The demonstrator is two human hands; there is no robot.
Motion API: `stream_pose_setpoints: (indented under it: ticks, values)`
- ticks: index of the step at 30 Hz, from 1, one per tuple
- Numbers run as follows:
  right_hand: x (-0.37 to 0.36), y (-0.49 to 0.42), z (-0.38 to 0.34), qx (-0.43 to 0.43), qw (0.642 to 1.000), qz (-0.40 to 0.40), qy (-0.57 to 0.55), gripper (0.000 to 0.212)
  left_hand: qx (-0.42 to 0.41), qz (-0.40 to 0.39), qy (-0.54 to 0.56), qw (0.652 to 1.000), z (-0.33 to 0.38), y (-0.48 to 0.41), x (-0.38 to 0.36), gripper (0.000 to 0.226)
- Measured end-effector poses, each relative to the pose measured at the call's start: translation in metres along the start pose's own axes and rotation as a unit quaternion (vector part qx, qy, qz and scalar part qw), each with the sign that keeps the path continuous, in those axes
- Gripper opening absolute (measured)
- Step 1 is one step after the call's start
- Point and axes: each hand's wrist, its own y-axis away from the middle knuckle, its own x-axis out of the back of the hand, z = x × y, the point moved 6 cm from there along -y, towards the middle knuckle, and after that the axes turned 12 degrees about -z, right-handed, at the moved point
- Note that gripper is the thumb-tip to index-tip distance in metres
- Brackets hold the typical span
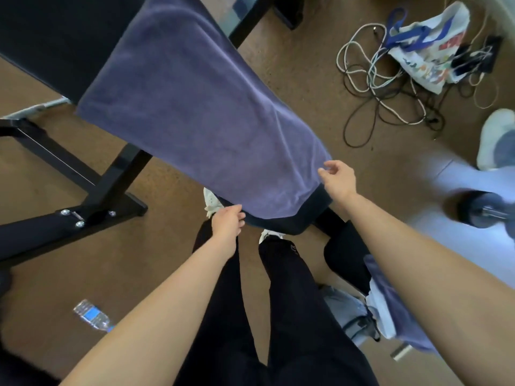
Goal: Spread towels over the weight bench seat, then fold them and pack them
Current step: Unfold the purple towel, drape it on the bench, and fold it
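The towel lies lengthwise over the bench, its near end hanging toward the person. The left hand pinches the near hem, probably to pull it flat. The right hand waits at the opposite corner, fingers half-curled (whether they grip, I cannot tell).

A purple towel lies spread flat along the black bench seat (a dark strip of seat shows past its near edge).
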Motion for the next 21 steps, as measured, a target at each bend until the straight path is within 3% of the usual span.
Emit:
stream_pose_setpoints:
  ticks: [3,6,9,14,17,21]
  values:
    - [-0.003,-0.015,0.049,-0.065,0.997,-0.043,-0.017,0.035,0.043,-0.018,-0.010,0.999,-0.043,-0.011,-0.041,0.008]
    - [-0.006,-0.027,0.072,-0.091,0.993,-0.077,-0.026,0.059,0.036,-0.008,0.007,0.999,-0.066,-0.023,-0.065,0.005]
    - [-0.003,-0.043,0.076,-0.075,0.994,-0.057,-0.047,0.071,0.034,0.015,0.064,0.997,-0.076,-0.038,-0.076,0.046]
    - [-0.001,-0.068,0.072,-0.083,0.983,-0.042,-0.159,0.061,0.061,0.062,0.166,0.982,-0.083,-0.060,-0.092,0.054]
    - [-0.007,-0.083,0.068,-0.093,0.973,-0.042,-0.209,0.054,0.082,0.045,0.181,0.979,-0.089,-0.068,-0.105,0.040]
    - [-0.015,-0.101,0.067,-0.105,0.970,-0.015,-0.219,0.046,0.083,0.059,0.185,0.977,-0.094,-0.075,-0.110,0.044]
